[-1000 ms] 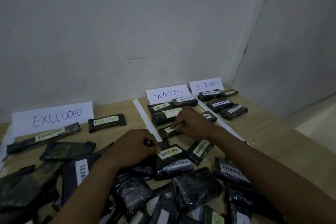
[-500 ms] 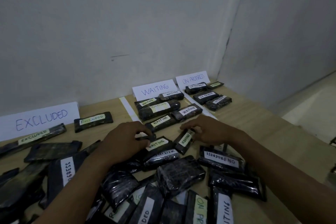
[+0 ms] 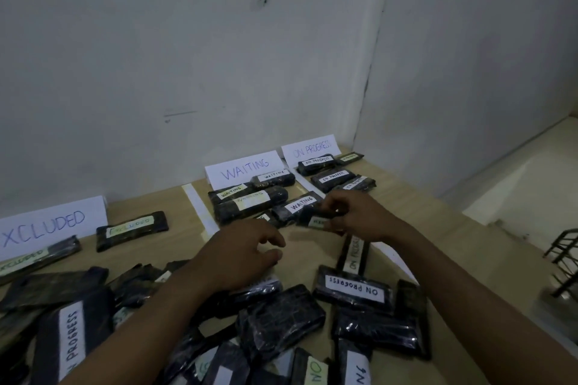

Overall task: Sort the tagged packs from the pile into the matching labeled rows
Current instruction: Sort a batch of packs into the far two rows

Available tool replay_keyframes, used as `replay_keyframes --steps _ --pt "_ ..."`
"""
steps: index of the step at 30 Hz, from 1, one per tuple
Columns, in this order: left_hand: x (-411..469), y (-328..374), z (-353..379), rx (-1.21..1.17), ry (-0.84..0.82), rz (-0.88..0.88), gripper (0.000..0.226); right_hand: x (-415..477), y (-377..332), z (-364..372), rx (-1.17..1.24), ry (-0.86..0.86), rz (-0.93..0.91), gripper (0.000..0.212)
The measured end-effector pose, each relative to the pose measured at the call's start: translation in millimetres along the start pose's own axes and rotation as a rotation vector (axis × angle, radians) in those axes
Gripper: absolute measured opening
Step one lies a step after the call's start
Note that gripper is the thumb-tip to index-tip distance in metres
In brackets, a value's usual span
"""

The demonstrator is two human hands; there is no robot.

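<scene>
One pack [image 3: 315,220] is pinched by the right hand [image 3: 359,216]; the left hand [image 3: 240,255] hovers open.

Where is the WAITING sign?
Head view, right of centre: the WAITING sign stands at the wall, left of the ON PROGRESS sign, behind its row of packs.

Glossy black plastic-wrapped packs [image 3: 281,319] with matt paper tags [image 3: 355,286] lie on a smooth wooden table [image 3: 175,244].

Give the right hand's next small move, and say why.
Likely set the pack that the right hand pinches down in the row its tag names. The tag is blurred here; the hand is at the near ends of the WAITING row and ON PROGRESS row.
</scene>
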State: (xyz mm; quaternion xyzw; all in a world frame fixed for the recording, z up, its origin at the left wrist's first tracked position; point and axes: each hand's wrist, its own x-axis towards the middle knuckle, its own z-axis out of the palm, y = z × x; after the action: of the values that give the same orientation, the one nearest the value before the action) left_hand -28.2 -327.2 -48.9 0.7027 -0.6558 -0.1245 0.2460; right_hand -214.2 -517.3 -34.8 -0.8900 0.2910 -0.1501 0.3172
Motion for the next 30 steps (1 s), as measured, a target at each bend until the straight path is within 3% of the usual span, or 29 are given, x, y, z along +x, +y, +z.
replay_keyframes --steps 5,9,13,17,25,30 --pt "41 18 13 0.059 -0.057 0.072 0.021 -3 28 -52 0.323 0.372 0.191 0.033" --pt "79 27 32 0.042 -0.105 0.096 0.021 1 52 -84 0.509 0.509 0.290 0.049" --pt "98 18 62 0.094 -0.121 0.133 0.023 25 74 -103 0.444 0.530 0.303 0.051" --pt "99 4 91 0.306 0.011 0.293 0.030 69 98 -117 0.399 0.622 0.308 0.046" --pt "102 0 94 0.195 0.006 0.272 0.040 147 152 -97 0.294 0.625 0.487 0.059" --pt "105 1 91 0.192 -0.033 0.237 0.048 171 173 -77 0.021 0.529 0.505 0.057"
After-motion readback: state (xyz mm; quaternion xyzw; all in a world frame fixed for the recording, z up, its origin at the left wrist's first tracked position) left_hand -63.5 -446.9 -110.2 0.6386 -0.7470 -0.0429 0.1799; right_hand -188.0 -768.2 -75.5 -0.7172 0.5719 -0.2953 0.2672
